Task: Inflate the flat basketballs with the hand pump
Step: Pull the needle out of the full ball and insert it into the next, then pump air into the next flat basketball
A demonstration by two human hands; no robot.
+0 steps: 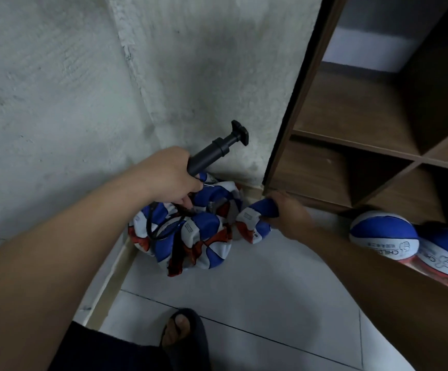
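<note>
While gripped by left hand (173,176), pump (212,153) handle-end up-right.

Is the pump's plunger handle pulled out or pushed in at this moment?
Mostly pushed in. The T-handle sits close to the black pump barrel's collar, only a short rod showing between them, while the left hand grips the barrel's lower end.
</note>
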